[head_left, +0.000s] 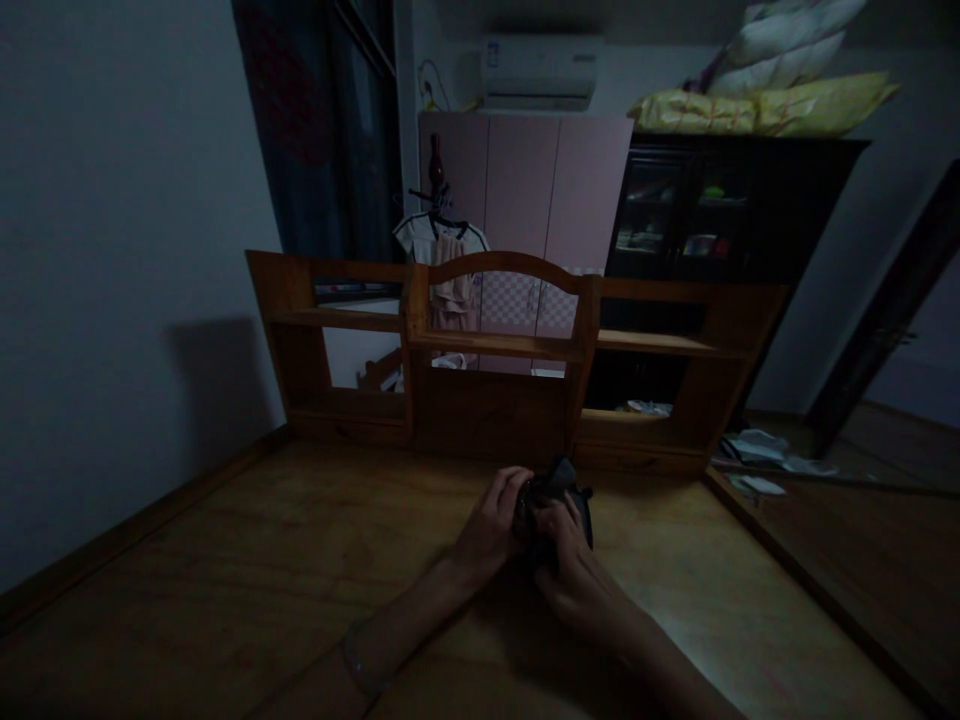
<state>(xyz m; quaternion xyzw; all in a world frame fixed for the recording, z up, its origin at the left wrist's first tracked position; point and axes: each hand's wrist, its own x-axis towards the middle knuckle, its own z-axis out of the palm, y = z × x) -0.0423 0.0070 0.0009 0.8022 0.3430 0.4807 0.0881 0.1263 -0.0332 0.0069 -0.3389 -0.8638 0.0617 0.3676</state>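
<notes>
Holding a small dark thing (559,482) with left hand (491,527) and right hand (571,562), fingers curled on it, just in front of the wooden shelf (495,345).

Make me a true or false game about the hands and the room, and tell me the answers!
1. The left hand and right hand both hold a small dark object. True.
2. The hands are above a glass table. False: it is a wooden surface.
3. An air conditioner hangs on the wall above the pink wardrobe. True.
4. The bundles on top of the dark cabinet are blue. False: they are yellow, with whitish ones above.
</notes>
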